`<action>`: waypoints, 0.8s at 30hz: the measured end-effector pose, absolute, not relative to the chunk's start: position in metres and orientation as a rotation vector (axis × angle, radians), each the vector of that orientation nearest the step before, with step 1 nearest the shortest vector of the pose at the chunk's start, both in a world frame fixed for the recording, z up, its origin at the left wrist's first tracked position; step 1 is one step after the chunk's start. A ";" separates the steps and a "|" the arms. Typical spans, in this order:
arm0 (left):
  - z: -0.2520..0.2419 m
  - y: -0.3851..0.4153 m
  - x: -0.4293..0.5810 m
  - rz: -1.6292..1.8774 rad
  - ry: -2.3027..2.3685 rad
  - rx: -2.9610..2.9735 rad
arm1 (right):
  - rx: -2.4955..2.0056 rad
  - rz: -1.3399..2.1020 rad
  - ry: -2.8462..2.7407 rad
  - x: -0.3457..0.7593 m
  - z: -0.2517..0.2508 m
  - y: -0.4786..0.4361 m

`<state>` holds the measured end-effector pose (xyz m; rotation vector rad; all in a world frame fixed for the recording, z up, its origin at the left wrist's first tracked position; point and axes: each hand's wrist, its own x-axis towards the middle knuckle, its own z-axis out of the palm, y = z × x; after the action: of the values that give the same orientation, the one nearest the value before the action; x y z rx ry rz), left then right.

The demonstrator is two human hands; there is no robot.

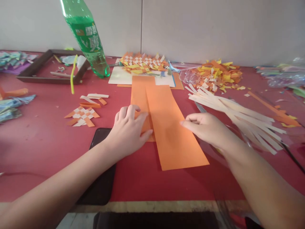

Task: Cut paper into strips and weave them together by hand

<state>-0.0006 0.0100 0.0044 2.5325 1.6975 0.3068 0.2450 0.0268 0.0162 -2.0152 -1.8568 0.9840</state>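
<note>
Two orange paper pieces lie partly overlapped in the middle of the red table. My right hand (202, 128) pinches the right edge of the upper orange paper strip (176, 130), whose near end reaches toward me. Spread fingers of my left hand (128, 128) rest over the lower orange paper (140, 90), left of the overlap. Under my left forearm lies a black phone (102, 187). Beside it is a small woven orange-and-white paper piece (82, 116). Scissors (200, 107) show partly behind my right hand, mostly covered.
A green soda bottle (89, 41) stands tilted in view near a dark frame tray (35, 68). Pale paper strips (235, 111) fan out at right. Behind are orange and yellow paper scraps (219, 74) and woven paper pieces (143, 62) on a white sheet (119, 78).
</note>
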 end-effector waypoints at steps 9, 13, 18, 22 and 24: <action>0.018 -0.005 0.000 0.251 1.138 2.693 | -2.042 0.777 -2.116 0.260 0.028 0.014; 0.006 -0.010 0.000 0.187 0.999 2.761 | -1.699 0.815 -2.027 0.252 0.022 0.002; -0.001 -0.008 -0.001 0.236 0.921 2.807 | -1.169 0.618 -2.203 0.242 0.019 -0.007; -0.001 -0.006 -0.001 0.268 0.901 2.814 | -0.839 0.510 -2.477 0.248 0.013 -0.004; -0.001 -0.006 -0.002 0.273 0.899 2.806 | -0.769 0.524 -2.552 0.253 0.007 -0.002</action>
<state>-0.0017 -0.0064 -0.0005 2.8057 0.8989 0.2729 0.2535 -0.0025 0.0072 -0.7690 -2.5521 0.5236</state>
